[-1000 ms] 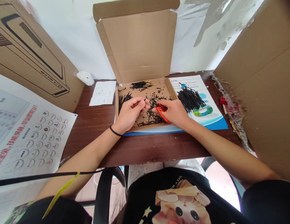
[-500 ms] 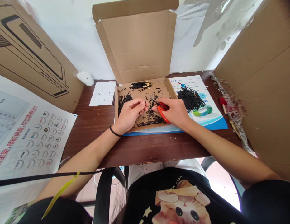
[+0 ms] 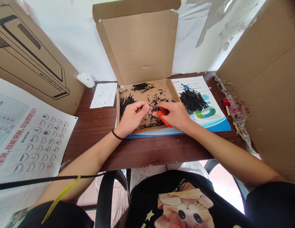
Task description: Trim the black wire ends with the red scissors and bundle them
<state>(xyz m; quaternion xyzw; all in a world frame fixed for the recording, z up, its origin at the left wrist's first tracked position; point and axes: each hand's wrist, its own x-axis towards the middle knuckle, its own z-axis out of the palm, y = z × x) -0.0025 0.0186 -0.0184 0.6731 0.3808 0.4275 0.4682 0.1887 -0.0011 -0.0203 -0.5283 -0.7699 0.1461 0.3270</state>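
My right hand grips red-handled scissors, their grey blades pointing left to the fingertips of my left hand. The left thumb and fingers are pinched together; whatever they hold is too small to make out. Both hands are above the front of an open cardboard box. Inside it, thin black sticks lie at the left, and a bundle of black pieces with gold-coloured ends lies at the back. Short black scraps litter the box floor.
A large pile of black sticks rests on a printed sheet right of the box. White paper with small dark bits lies at left. Cardboard panels wall both sides. A red-topped item lies near the right panel.
The scissors have moved left and slightly down, so their blades now meet my left fingertips. My left hand has stayed nearly in place, still pinched.
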